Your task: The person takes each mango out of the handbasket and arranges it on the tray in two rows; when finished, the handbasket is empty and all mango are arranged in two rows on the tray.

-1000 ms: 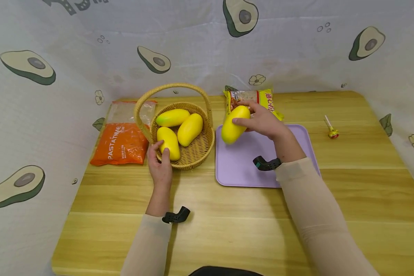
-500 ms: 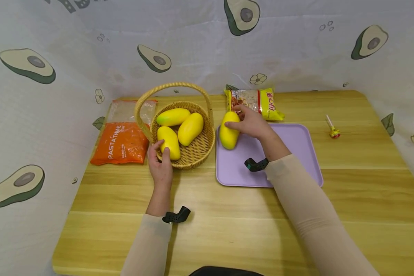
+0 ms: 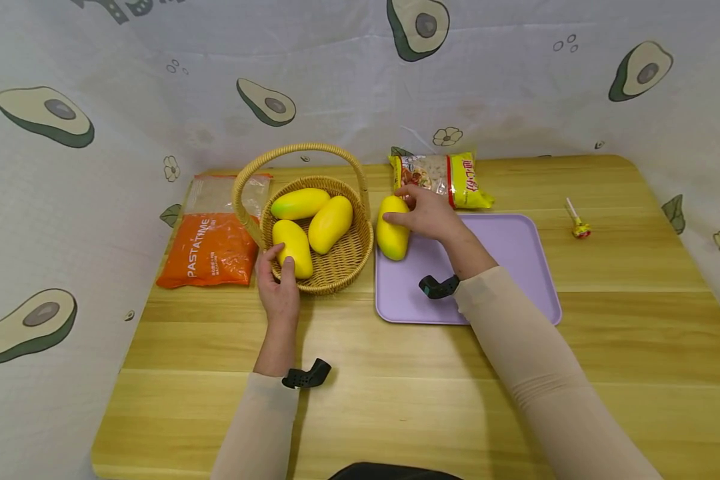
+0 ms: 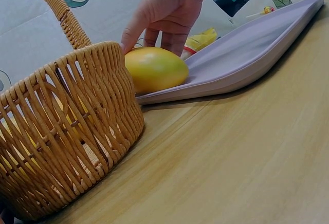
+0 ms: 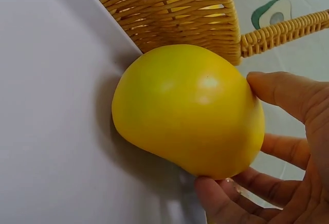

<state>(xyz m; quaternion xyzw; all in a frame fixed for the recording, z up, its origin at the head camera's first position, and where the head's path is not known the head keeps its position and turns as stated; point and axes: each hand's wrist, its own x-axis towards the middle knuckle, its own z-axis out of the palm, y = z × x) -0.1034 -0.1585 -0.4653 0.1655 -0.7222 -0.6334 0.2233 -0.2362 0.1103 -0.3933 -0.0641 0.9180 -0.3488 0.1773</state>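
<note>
In the head view my right hand (image 3: 426,213) holds a yellow mango (image 3: 393,230) at the left edge of the lilac tray (image 3: 510,267). Its thumb and fingers grip one end of this mango, whose greenish end lies low against the tray, as the right wrist view shows. My left hand (image 3: 281,293) grips the near-left rim of a wicker basket (image 3: 348,270); its thumb and forefinger overlap the nearest mango (image 3: 293,248) inside. Two more mangoes lie in the basket, a green-tipped mango (image 3: 301,203) and another mango (image 3: 331,225) beside it. The left wrist view does not show the left hand's fingers.
An orange pasta bag (image 3: 210,250) lies left of the basket. Behind the tray is a yellow snack packet (image 3: 438,177). A lollipop (image 3: 580,228) lies on the wooden table (image 3: 396,400) at the right. The basket's tall handle (image 3: 303,148) arches over it.
My right hand has moved left and lowered the mango to the tray's left edge, turning it more upright in the head view. The left hand and basket have stayed in place.
</note>
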